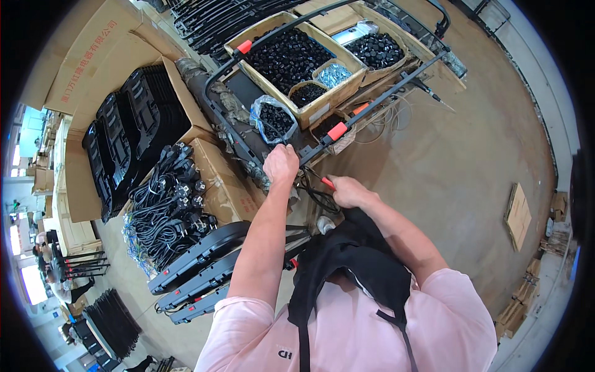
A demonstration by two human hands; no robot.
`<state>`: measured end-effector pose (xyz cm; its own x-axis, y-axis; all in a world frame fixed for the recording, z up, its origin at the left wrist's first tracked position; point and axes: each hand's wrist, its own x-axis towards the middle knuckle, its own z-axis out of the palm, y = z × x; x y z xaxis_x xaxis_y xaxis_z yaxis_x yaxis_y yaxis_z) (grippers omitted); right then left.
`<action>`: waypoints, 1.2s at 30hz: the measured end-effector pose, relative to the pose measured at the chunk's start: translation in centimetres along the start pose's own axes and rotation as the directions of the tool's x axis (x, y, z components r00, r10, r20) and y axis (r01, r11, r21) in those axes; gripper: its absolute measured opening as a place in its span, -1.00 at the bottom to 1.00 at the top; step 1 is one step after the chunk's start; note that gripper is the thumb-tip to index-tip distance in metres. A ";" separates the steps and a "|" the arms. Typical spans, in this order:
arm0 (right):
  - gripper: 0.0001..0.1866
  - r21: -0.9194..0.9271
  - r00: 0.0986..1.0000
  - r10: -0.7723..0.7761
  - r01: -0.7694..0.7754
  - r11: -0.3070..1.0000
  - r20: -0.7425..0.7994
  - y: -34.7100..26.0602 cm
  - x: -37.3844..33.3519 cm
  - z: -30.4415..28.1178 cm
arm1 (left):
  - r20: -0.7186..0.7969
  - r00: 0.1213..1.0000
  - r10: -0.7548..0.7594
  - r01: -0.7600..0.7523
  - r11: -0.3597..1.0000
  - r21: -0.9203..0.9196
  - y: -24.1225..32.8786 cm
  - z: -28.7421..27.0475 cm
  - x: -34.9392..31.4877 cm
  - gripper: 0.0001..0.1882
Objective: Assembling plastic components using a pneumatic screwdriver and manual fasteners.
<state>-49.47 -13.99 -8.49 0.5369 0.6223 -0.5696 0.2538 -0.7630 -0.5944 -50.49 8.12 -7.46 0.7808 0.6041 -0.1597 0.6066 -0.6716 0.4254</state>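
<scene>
A black tubular metal frame (pixel 217 102) with red sleeves (pixel 337 131) lies across the bench in front of me. My left hand (pixel 282 165) is closed at its near end, beside a small bag of black parts (pixel 276 121); the fingers hide what they grip. Lower and to the right, my right hand (pixel 352 192) is wrapped round a red-handled tool (pixel 328 182). Only the handle's red end shows, so its kind is unclear. Dark cables (pixel 319 199) hang between my two hands, below the frame's near corner.
Wooden bins of black caps (pixel 288 56) and silver screws (pixel 333 75) stand beyond the frame. On the left are a carton of black plastic panels (pixel 139 118), bundled power cords (pixel 170 198) and long black housings (pixel 201 260). A wooden board (pixel 517 216) lies far right.
</scene>
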 end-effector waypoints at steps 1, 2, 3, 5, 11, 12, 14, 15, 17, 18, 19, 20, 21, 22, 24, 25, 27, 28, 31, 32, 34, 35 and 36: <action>-0.21 0.023 0.996 0.068 -0.070 0.997 0.053 -0.5 -0.2 0.0 | -0.003 1.000 -0.006 0.006 1.000 -0.001 0.0 -0.1 0.0 -0.57; -0.26 0.101 0.996 0.049 -0.056 0.993 0.072 -1.3 -0.9 -0.5 | -0.007 1.000 -0.011 0.011 1.000 -0.005 0.0 -0.1 0.0 -0.57; -0.26 0.097 0.996 0.044 -0.052 0.994 0.079 -0.8 -0.8 0.1 | -0.011 1.000 -0.018 0.018 1.000 -0.008 0.0 -0.1 0.0 -0.57; -0.49 0.089 0.982 -0.053 0.071 0.993 -0.182 0.7 -0.8 0.5 | -0.021 1.000 -0.023 0.023 0.999 -0.023 0.5 -0.1 0.0 -0.57; -0.51 0.006 0.991 0.131 -0.131 0.991 -0.037 3.3 -0.7 -1.7 | -0.014 0.994 -0.112 0.111 0.990 -0.090 0.6 -0.3 0.1 -0.56; -0.51 -0.019 0.982 0.188 -0.188 0.982 0.020 3.8 0.6 -1.9 | -0.015 0.992 -0.128 0.126 0.988 -0.085 0.6 -0.3 0.1 -0.56; -0.50 0.046 0.966 0.241 -0.246 0.968 0.094 4.6 4.0 -1.5 | -0.002 0.990 -0.144 0.143 0.986 -0.090 0.9 -0.5 0.0 -0.57; -0.48 0.106 0.943 0.292 -0.311 0.945 0.161 4.7 5.9 -0.9 | -0.006 0.986 -0.165 0.164 0.983 -0.079 0.8 -0.6 -0.1 -0.57; -0.51 0.061 0.957 0.235 -0.248 0.967 0.170 7.3 11.2 2.2 | -0.015 0.987 -0.160 0.159 0.986 -0.060 0.4 -0.8 0.1 -0.57; -0.62 0.163 0.978 0.202 -0.190 0.968 -0.057 10.2 14.3 4.7 | -0.032 0.988 -0.152 0.150 0.987 -0.059 0.5 -0.5 0.2 -0.56; -0.72 0.254 0.919 0.224 -0.143 0.956 -0.326 13.5 16.1 6.3 | -0.011 0.994 -0.107 0.106 0.991 -0.081 3.1 0.7 1.2 -0.56; -0.80 0.387 0.936 0.350 -0.332 0.860 0.023 12.0 17.7 6.4 | 0.001 0.990 -0.138 0.138 0.989 -0.049 2.1 0.5 0.9 -0.56; -0.80 0.384 0.945 0.322 -0.318 0.867 0.055 10.5 18.7 6.9 | 0.013 0.986 -0.167 0.167 0.986 -0.020 1.2 0.2 0.7 -0.56; -0.70 0.352 0.912 0.374 -0.410 0.842 0.168 12.3 19.7 6.8 | 0.012 0.990 -0.137 0.138 0.990 -0.035 2.2 0.5 0.9 -0.57; -0.95 0.737 0.896 0.295 -0.442 0.512 0.333 11.8 19.4 8.3 | 0.006 0.982 -0.188 0.188 0.982 0.002 1.3 -0.1 0.5 -0.57; -0.74 0.850 0.916 0.303 -0.368 0.377 0.262 12.7 19.4 8.7 | 0.023 0.983 -0.184 0.184 0.983 0.004 2.0 0.1 0.8 -0.58; -0.49 0.748 0.952 0.200 -0.306 0.589 0.231 9.7 19.2 8.7 | -0.011 0.974 -0.225 0.226 0.973 0.057 0.6 -0.1 0.0 -0.60; -0.89 0.799 0.910 0.278 -0.405 0.445 0.307 6.7 18.9 7.9 | -0.060 0.968 -0.244 0.248 0.967 0.062 -0.3 -0.6 -0.8 -0.62; -0.84 0.664 0.836 0.222 -0.537 0.521 0.502 14.6 20.1 6.1 | -0.042 0.988 -0.149 0.149 0.989 0.009 2.7 1.2 0.9 -0.64; -0.86 0.574 0.838 0.210 -0.506 0.644 0.503 12.7 19.5 5.8 | -0.071 0.977 -0.202 0.201 0.979 -0.021 1.8 0.6 0.4 -0.65; -0.92 0.397 0.859 0.177 -0.392 0.830 0.480 13.0 18.4 4.6 | -0.121 0.949 -0.292 0.265 0.943 -0.199 2.1 -0.7 0.0 -0.64; -0.95 0.312 0.875 0.158 -0.324 0.893 0.458 16.1 18.9 3.8 | -0.138 0.935 -0.326 0.264 0.901 -0.343 2.8 -1.4 0.7 -0.62; -0.93 0.470 0.915 0.081 -0.277 0.838 0.395 20.1 18.9 3.1 | -0.171 0.921 -0.351 0.221 0.829 -0.514 2.9 -2.2 2.0 -0.59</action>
<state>-36.66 -17.00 -32.97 0.1936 0.5768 -0.7936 -0.3138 -0.7300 -0.6071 -47.51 8.32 -4.65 0.4801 0.8654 -0.1436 0.5982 -0.2032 0.7751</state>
